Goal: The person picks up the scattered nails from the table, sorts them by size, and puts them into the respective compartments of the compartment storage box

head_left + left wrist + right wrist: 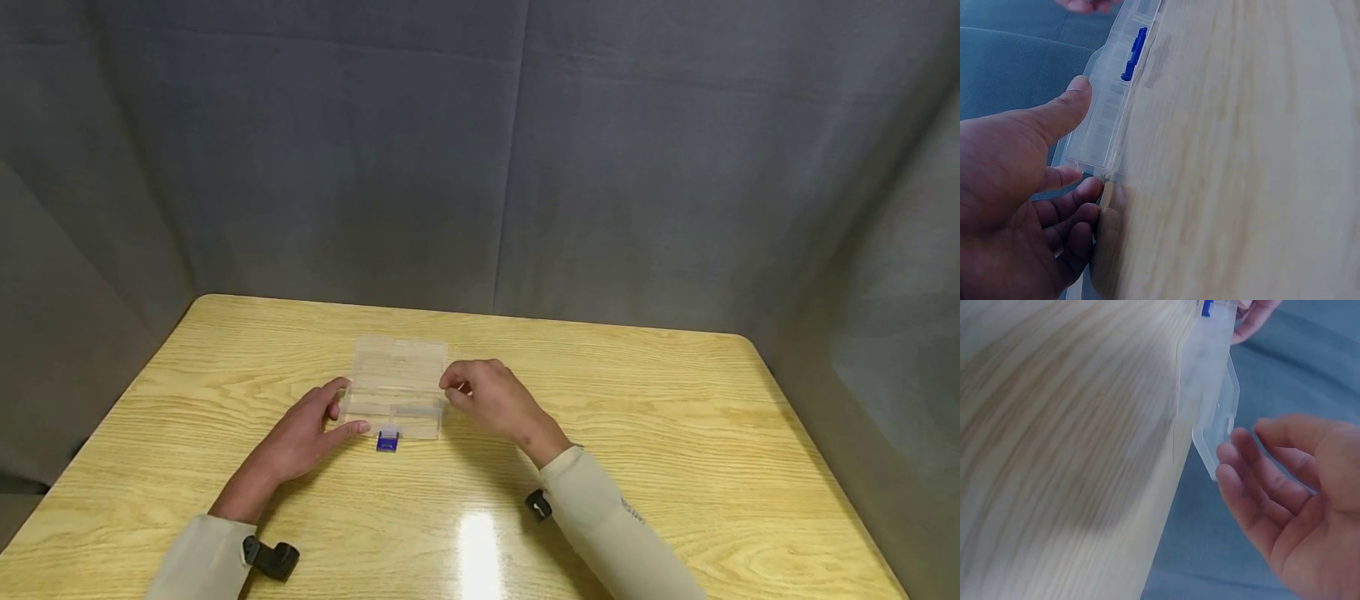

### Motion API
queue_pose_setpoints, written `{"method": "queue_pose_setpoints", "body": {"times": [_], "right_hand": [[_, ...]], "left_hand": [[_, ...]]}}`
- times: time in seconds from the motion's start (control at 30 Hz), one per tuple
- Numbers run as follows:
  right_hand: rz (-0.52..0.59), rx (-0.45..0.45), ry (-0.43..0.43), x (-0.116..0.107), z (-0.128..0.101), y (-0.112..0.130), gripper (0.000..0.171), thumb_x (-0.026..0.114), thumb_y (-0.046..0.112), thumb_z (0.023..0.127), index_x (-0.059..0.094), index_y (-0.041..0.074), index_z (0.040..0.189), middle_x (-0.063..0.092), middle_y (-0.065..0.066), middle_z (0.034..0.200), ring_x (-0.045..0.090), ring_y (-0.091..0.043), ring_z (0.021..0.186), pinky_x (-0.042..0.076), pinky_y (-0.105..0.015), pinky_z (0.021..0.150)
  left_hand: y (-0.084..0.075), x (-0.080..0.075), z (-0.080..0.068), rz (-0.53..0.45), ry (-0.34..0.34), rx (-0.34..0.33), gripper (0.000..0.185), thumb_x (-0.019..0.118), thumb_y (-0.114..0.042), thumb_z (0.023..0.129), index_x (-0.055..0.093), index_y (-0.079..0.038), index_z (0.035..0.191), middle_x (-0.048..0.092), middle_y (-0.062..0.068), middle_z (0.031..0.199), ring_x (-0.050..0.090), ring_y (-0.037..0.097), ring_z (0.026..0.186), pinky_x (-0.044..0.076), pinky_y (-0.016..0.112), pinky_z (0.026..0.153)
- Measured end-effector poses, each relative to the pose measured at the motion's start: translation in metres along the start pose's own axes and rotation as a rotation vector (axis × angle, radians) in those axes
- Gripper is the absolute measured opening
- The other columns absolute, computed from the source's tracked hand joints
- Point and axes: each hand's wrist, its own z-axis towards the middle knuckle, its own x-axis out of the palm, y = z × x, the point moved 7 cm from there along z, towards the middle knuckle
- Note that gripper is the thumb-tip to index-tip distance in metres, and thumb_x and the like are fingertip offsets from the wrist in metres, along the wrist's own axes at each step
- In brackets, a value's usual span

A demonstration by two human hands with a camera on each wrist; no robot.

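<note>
A clear plastic compartment box [397,383] lies flat in the middle of the wooden table [675,433], its blue latch [387,442] sticking out at the front edge. My left hand [348,408] is at the box's left front corner. In the left wrist view its thumb lies against the front wall of the box [1107,106] near the blue latch [1134,53], and its fingertips touch the corner. My right hand [453,387] hovers at the right end, fingers loosely bent. In the right wrist view they stand just beside the box [1213,381]; contact is unclear.
Grey cloth walls close in the table at the back and both sides. The tabletop around the box is bare wood, with a bright glare patch [480,550] near the front edge. Black wrist camera mounts sit on both sleeves.
</note>
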Motion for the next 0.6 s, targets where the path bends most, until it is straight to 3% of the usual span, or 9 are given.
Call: {"method": "queue_pose_setpoints", "body": {"times": [0.3,0.6], "right_hand": [[-0.150,-0.007,-0.012,-0.014,-0.028,-0.013,0.013,0.069,0.012,0.100,0.078,0.008,0.107,0.074,0.000,0.100,0.068,-0.013,0.082,0.054,-0.031,0.070],[-0.187,0.032,0.008,-0.043,-0.067,-0.037,0.012,0.070,0.009,0.099,0.077,0.004,0.107,0.073,0.000,0.094,0.063,-0.007,0.072,0.052,-0.030,0.067]], "left_hand": [[-0.002,-0.003,-0.001,-0.004,-0.001,0.011,0.064,0.073,-0.033,0.098,0.046,0.003,0.143,0.042,0.008,0.095,0.043,0.021,0.082,0.036,0.041,0.075],[-0.005,0.000,-0.001,-0.012,0.015,0.016,0.072,0.072,-0.036,0.099,0.041,0.007,0.148,0.042,0.008,0.096,0.040,0.020,0.080,0.035,0.044,0.077]]}}
